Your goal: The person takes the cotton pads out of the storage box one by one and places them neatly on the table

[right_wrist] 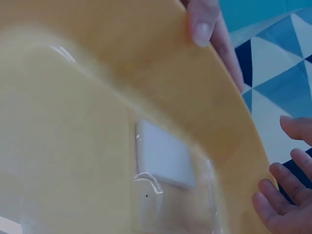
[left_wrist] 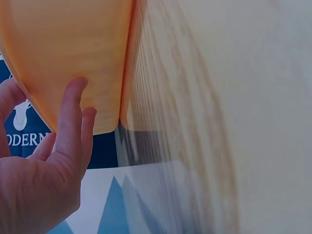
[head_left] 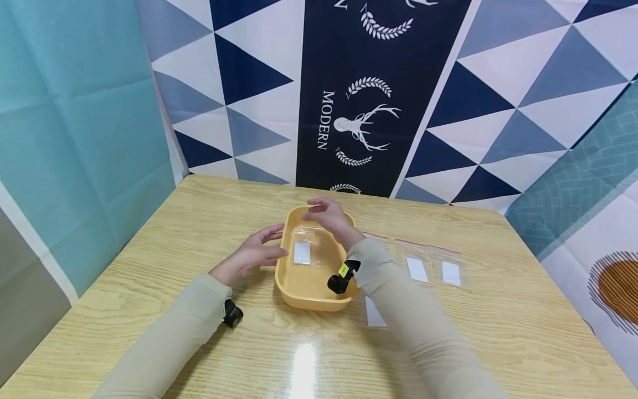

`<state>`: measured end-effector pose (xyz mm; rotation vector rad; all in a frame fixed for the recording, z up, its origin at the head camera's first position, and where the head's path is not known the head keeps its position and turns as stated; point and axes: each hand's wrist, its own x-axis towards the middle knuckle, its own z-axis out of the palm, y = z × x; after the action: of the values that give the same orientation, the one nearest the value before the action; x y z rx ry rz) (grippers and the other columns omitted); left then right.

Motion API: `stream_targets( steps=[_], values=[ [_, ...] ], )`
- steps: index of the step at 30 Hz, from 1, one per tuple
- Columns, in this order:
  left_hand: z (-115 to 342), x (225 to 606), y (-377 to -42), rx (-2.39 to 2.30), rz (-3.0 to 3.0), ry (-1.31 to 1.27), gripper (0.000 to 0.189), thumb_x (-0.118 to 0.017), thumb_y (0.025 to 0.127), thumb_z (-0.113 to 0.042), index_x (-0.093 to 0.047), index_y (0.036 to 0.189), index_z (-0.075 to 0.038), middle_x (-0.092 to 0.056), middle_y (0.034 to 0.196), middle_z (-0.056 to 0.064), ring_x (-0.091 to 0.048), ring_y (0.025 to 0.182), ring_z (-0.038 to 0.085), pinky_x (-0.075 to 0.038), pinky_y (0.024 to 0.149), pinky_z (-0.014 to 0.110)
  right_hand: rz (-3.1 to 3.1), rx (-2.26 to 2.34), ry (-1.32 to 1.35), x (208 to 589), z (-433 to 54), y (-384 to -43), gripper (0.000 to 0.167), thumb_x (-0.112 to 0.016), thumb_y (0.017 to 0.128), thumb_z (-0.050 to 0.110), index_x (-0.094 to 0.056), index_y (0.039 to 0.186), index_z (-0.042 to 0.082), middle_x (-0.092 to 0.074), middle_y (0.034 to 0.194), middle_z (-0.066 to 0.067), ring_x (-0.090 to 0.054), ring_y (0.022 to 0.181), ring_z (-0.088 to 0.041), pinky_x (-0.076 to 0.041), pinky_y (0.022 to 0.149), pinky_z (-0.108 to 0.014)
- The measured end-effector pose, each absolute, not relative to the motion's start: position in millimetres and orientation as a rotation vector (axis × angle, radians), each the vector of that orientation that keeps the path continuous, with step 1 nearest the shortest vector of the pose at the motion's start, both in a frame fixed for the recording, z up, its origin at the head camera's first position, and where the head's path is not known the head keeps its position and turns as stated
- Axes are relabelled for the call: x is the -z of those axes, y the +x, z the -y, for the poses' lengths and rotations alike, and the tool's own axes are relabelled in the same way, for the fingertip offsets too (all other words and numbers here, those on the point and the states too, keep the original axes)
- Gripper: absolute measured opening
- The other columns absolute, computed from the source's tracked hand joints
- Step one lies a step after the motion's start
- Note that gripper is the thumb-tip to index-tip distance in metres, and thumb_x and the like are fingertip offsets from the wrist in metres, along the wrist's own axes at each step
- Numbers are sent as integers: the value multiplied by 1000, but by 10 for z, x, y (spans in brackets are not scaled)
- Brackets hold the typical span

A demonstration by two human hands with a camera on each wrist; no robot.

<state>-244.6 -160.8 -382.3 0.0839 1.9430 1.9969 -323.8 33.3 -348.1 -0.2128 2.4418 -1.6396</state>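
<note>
A yellow plastic basin (head_left: pixel 311 302) stands on the table. Inside it, toward its left wall, lies a clear plastic bag with a white rectangular piece (head_left: pixel 302 252) in it. My left hand (head_left: pixel 255 254) holds the basin's left side: the fingers lie against the outer wall and the thumb is over the rim, as the right wrist view shows. Over the basin's far end hovers my right hand (head_left: pixel 331 218), its fingers loosely bent and nothing between them. The right wrist view shows the right-hand fingers (right_wrist: pixel 287 187) near the rim; contact there is unclear.
Right of the basin, several clear zip bags with white pieces lie on the wooden table (head_left: pixel 508 310), among them one bag (head_left: pixel 416 270) and another (head_left: pixel 451 274). My right forearm partly covers a nearer bag (head_left: pixel 374 313). Patterned cloth (head_left: pixel 259 127) hangs behind the table.
</note>
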Motion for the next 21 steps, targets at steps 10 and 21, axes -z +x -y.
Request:
stream_targets(
  steps=[10,21],
  values=[
    [1605,3823,-2451,-2007,-1925,92,75,-64,83,3,-27,146,-11,-31,143,17,-54,111,35,-53,84,39,-2481,1240,-487,3588,-339,-3239,57,-76,75,9,-54,128,3,-51,130,-16,-43,121,-32,-36,103,-38],
    [1611,3829,-2445,-2006,-1925,98,75,-64,83,4,-27,147,-10,-30,144,18,-53,112,36,-53,85,40,-2345,965,-604,3626,-428,-3240,78,-82,69,13,-44,137,5,-39,142,-14,-33,131,-28,-23,111,-38]
  ],
)
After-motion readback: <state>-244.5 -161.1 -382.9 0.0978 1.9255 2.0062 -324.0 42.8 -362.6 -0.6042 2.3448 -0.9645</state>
